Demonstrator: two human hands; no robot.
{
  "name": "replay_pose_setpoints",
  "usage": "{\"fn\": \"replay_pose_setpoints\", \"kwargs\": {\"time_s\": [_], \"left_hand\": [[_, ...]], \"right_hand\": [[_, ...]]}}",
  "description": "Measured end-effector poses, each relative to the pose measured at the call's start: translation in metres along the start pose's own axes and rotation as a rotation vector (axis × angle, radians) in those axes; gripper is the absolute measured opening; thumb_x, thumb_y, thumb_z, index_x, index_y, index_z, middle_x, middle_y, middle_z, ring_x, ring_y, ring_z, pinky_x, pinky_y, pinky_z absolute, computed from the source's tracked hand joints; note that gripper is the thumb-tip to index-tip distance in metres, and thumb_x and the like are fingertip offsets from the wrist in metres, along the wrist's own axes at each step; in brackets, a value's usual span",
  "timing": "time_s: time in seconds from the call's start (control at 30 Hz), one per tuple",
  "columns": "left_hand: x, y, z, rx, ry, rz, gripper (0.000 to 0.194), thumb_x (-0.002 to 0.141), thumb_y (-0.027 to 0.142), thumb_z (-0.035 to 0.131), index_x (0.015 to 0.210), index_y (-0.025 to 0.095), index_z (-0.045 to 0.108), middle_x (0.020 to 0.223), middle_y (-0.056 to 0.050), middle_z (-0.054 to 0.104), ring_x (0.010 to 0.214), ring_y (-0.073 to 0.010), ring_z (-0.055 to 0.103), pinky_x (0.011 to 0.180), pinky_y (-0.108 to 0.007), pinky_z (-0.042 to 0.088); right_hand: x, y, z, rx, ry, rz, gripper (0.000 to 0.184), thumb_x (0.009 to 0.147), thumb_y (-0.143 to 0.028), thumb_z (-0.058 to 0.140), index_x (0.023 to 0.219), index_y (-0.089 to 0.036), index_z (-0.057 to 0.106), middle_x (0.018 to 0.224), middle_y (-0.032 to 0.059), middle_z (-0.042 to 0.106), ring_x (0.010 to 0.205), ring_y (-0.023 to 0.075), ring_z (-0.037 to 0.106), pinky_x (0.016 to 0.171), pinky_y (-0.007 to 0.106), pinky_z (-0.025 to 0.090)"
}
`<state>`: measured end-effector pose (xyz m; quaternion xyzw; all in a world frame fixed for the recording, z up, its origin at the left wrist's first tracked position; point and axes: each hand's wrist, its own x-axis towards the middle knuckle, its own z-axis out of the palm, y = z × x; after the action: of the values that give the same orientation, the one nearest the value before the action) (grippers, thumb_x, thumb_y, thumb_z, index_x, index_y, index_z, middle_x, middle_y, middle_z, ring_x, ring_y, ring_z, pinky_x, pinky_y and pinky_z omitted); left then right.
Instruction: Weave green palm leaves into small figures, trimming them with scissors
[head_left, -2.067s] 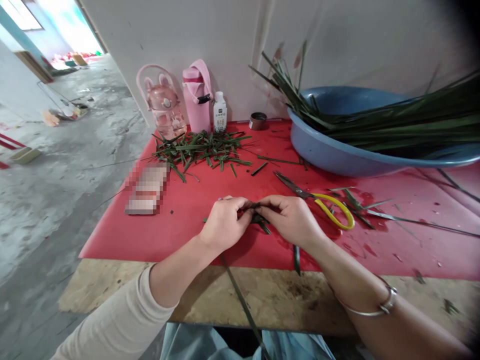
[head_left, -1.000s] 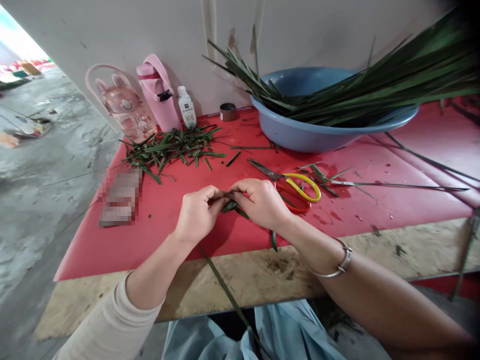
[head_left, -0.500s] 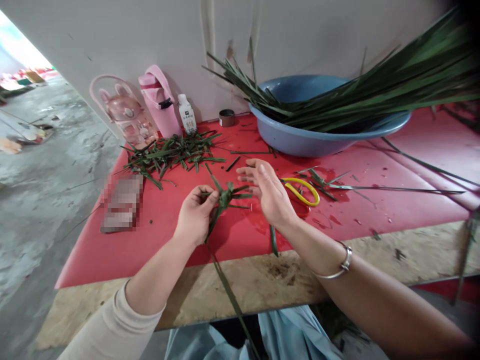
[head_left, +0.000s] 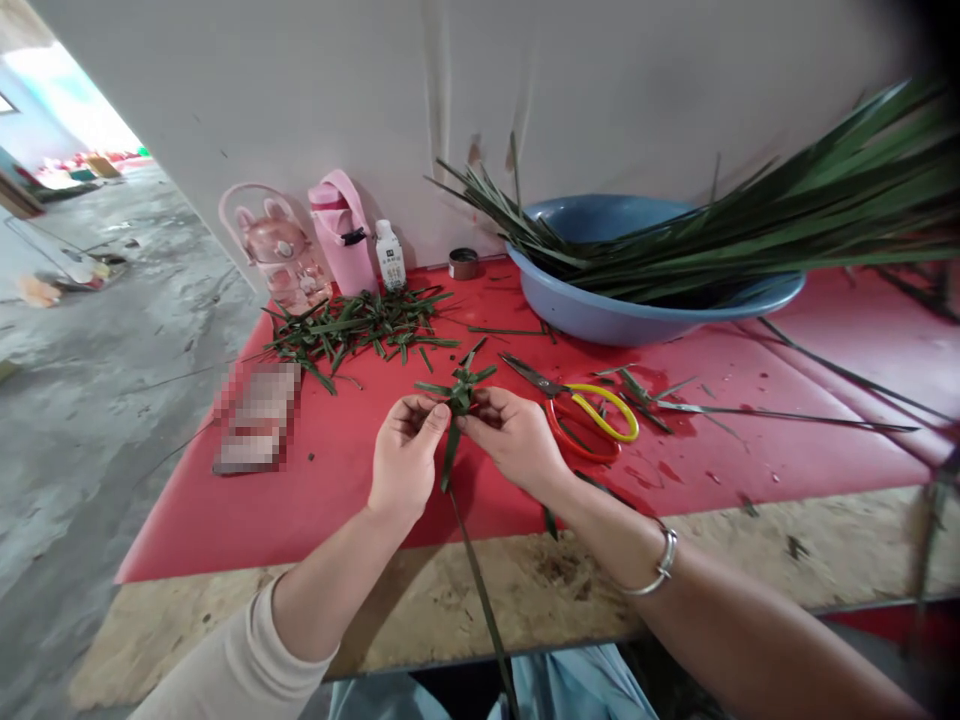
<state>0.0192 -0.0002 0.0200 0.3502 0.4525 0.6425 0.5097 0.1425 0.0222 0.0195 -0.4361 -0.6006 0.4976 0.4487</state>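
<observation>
A woven green leaf knot (head_left: 461, 392), with several short strips sticking out like a star, is pinched between my two hands above the red sheet. My left hand (head_left: 409, 445) grips its left side between thumb and bent fingers. On its right side my right hand (head_left: 514, 435) closes thumb and fingertips. One long leaf strip (head_left: 484, 600) trails from the knot down over the table edge to my lap. Right of my right hand lie scissors (head_left: 574, 400) with one yellow and one red handle loop. The fingertips partly cover the lower knot.
A blue basin (head_left: 622, 325) full of long leaves (head_left: 720, 255) stands at the back right. A heap of cut leaf pieces (head_left: 360, 325) lies before a clear pink bottle (head_left: 285, 255), a pink flask (head_left: 349, 245) and a white bottle (head_left: 390, 255). A small tin (head_left: 463, 263) stands by the wall.
My right hand opened away from the leaf knot half a second ago and now grips it again. The knot, earlier mostly hidden by my fingers, shows and has turned upward. The view has shifted.
</observation>
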Motion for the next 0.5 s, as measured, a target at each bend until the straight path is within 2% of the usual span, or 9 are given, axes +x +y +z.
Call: {"fn": "replay_pose_setpoints", "kwargs": {"time_s": [0.1,0.2,0.27,0.37,0.43,0.5], "left_hand": [[0.004,0.006,-0.002,-0.056,-0.056,-0.077,0.019,0.063,0.021,0.07,0.074,0.017,0.055,0.07,0.004,0.056,0.064,-0.0057,0.052,0.069,-0.02,0.044],[0.007,0.012,-0.005,0.02,-0.14,-0.11,0.015,0.066,0.023,0.066,0.078,0.017,0.06,0.067,0.002,0.058,0.062,-0.0083,0.054,0.069,-0.023,0.045],[0.008,0.016,-0.008,0.168,-0.198,-0.056,0.011,0.07,0.025,0.061,0.077,0.016,0.063,0.07,-0.001,0.061,0.069,-0.0116,0.057,0.074,-0.026,0.045],[0.008,0.019,-0.01,0.358,-0.259,0.097,0.011,0.072,0.023,0.059,0.077,0.015,0.066,0.083,-0.004,0.064,0.085,-0.0157,0.057,0.083,-0.029,0.042],[0.008,0.016,-0.011,0.317,-0.253,0.108,0.013,0.069,0.024,0.063,0.079,0.015,0.066,0.086,-0.005,0.065,0.086,-0.0163,0.057,0.082,-0.03,0.043],[0.009,0.01,-0.01,0.181,-0.217,0.027,0.018,0.065,0.026,0.068,0.08,0.015,0.065,0.082,-0.005,0.066,0.08,-0.0153,0.059,0.079,-0.029,0.045]], "right_hand": [[-0.002,-0.006,-0.002,-0.165,0.055,-0.063,0.011,0.073,-0.024,0.058,0.078,-0.016,0.061,0.069,0.0011,0.064,0.06,0.0119,0.057,0.056,0.022,0.045],[-0.003,-0.011,-0.003,-0.315,0.105,-0.123,0.006,0.071,-0.022,0.056,0.071,-0.016,0.059,0.06,-0.0007,0.06,0.053,0.0109,0.053,0.051,0.021,0.042],[-0.003,-0.013,-0.003,-0.388,0.117,-0.152,0.005,0.07,-0.021,0.056,0.069,-0.017,0.059,0.058,-0.0013,0.059,0.053,0.0108,0.053,0.051,0.02,0.041],[-0.003,-0.014,-0.003,-0.477,0.106,-0.177,0.004,0.068,-0.018,0.055,0.069,-0.018,0.059,0.058,-0.0014,0.059,0.053,0.0109,0.053,0.052,0.02,0.04],[-0.004,-0.015,-0.002,-0.51,0.095,-0.189,0.004,0.067,-0.017,0.055,0.066,-0.018,0.058,0.056,-0.0017,0.058,0.051,0.0106,0.051,0.05,0.02,0.039],[-0.005,-0.015,0.0,-0.51,0.081,-0.193,0.004,0.067,-0.017,0.054,0.065,-0.018,0.058,0.055,-0.0017,0.057,0.05,0.0104,0.051,0.049,0.02,0.038]]}}
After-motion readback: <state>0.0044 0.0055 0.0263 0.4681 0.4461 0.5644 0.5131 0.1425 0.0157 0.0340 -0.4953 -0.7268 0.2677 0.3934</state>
